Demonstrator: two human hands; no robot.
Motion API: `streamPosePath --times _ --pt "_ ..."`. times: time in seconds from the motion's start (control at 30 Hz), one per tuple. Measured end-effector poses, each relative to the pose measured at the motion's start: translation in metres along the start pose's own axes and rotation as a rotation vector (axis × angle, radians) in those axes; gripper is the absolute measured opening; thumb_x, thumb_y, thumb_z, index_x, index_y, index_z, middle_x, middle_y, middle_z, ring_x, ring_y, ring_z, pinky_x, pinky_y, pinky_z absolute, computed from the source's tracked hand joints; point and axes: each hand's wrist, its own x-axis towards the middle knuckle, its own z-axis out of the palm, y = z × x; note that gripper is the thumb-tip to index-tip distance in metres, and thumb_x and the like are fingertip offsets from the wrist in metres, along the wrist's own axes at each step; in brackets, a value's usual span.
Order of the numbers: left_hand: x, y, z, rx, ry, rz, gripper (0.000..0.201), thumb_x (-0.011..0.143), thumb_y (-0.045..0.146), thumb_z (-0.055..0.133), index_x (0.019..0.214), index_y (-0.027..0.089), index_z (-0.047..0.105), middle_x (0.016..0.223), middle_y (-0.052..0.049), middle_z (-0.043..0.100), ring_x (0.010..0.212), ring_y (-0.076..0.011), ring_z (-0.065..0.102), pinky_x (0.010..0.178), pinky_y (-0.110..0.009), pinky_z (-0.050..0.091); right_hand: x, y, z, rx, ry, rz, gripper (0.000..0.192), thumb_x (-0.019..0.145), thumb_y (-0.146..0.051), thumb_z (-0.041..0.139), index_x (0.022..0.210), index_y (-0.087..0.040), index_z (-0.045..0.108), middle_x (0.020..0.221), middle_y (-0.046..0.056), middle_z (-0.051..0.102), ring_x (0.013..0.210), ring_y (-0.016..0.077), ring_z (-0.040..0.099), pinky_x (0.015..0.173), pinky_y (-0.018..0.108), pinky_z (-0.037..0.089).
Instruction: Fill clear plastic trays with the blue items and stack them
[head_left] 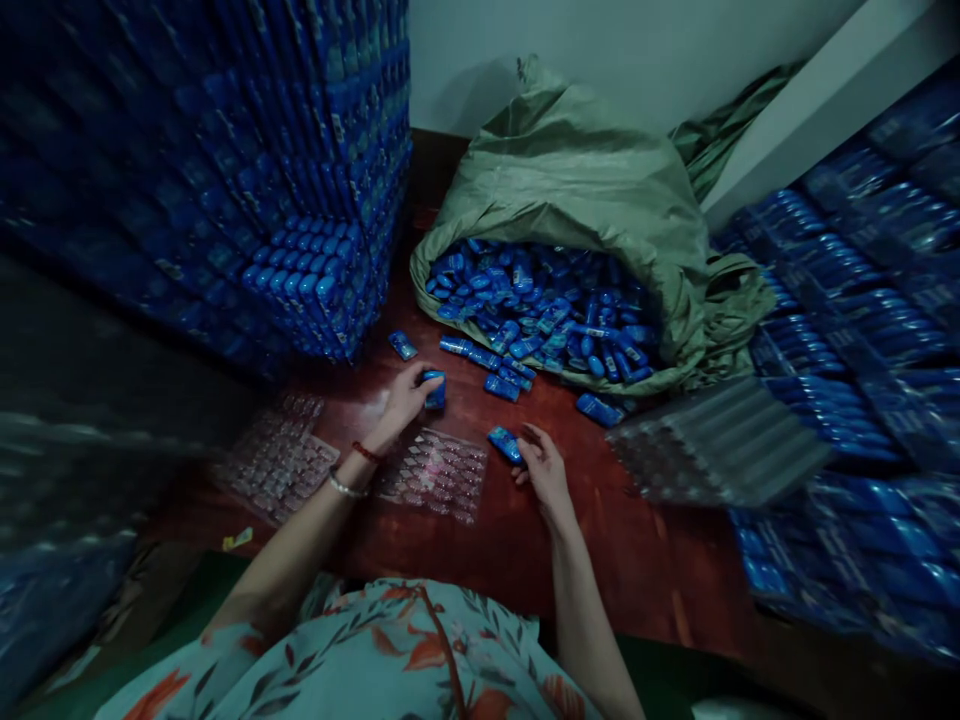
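Note:
My left hand (406, 400), with beaded bracelets at the wrist, is closed on a small blue container (435, 392) held just beyond a clear plastic tray. Close to the tray's right edge, my right hand (544, 468) grips another small blue container (504, 443) by its near end. The clear tray (435, 474) lies flat between the two forearms, with rows of moulded hollows that look bare. Several loose blue containers (501, 387) rest on the reddish table (615, 545) beyond my hands. Exact shapes and labels are too small and dim to read.
A green woven sack (570, 160) lies mouth-forward, spilling many blue containers (555, 300). Tall stacks of filled packs (330, 260) rise on the left, and more packs (832, 370) on the right. Stacked clear trays (720, 445) lie at right; another clear tray (289, 460) is at left.

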Motion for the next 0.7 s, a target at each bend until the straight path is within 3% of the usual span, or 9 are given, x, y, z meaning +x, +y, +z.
streamPosePath --times 0.1,0.2,0.33,0.47,0.63,0.7 --pt "-0.032 -0.001 -0.019 -0.277 0.21 -0.14 0.03 0.08 0.035 0.058 0.103 0.016 0.06 0.09 -0.004 0.064 0.074 -0.0126 0.059 0.066 -0.023 0.048 -0.003 -0.001 -0.001 0.041 -0.038 0.036 0.067 0.067 -0.048 0.066 0.124 -0.017 0.049 0.067 -0.004 0.059 0.045 0.009 0.054 0.038 0.019 0.041" --pt "-0.061 -0.001 -0.033 -0.343 0.288 -0.19 0.037 0.08 0.038 0.058 0.11 0.017 0.061 0.103 -0.007 0.064 0.084 -0.0132 0.06 0.071 -0.023 0.048 -0.004 0.002 0.0 -0.012 -0.076 -0.001 0.071 0.067 -0.045 0.068 0.129 -0.018 0.048 0.07 -0.002 0.061 0.05 0.0101 0.055 0.045 0.022 0.046" --pt "-0.084 -0.006 -0.044 -0.245 0.266 -0.212 0.033 0.081 0.04 0.056 0.102 0.016 0.067 0.106 -0.008 0.063 0.097 -0.0173 0.058 0.084 -0.028 0.046 -0.007 0.005 0.001 -0.125 -0.041 -0.18 0.05 0.066 -0.041 0.069 0.111 -0.019 0.063 0.08 0.002 0.065 0.059 0.0114 0.057 0.055 0.026 0.05" --pt "-0.098 -0.016 -0.048 -0.152 0.17 -0.172 0.033 0.07 0.036 0.069 0.098 0.019 0.068 0.108 -0.006 0.061 0.105 -0.0203 0.056 0.094 -0.032 0.042 -0.017 -0.004 0.005 -0.046 0.01 -0.149 0.042 0.073 -0.042 0.064 0.108 -0.017 0.061 0.053 -0.004 0.055 0.044 0.0106 0.05 0.044 0.024 0.043" --pt "-0.111 -0.014 -0.041 -0.096 0.169 -0.135 0.026 0.079 0.035 0.062 0.098 0.018 0.065 0.097 -0.005 0.066 0.091 -0.019 0.061 0.086 -0.032 0.047 -0.031 -0.013 0.033 0.095 -0.217 -0.077 0.046 0.063 -0.04 0.073 0.101 -0.021 0.057 0.066 -0.003 0.061 0.047 0.0118 0.057 0.043 0.023 0.045" --pt "-0.11 -0.009 -0.037 -0.017 0.14 -0.075 0.023 0.082 0.034 0.059 0.096 0.017 0.064 0.094 -0.005 0.066 0.087 -0.0184 0.061 0.081 -0.03 0.048 -0.034 -0.008 0.049 0.082 -0.244 -0.062 0.042 0.067 -0.044 0.069 0.1 -0.021 0.055 0.062 -0.004 0.059 0.045 0.0124 0.057 0.04 0.023 0.043"
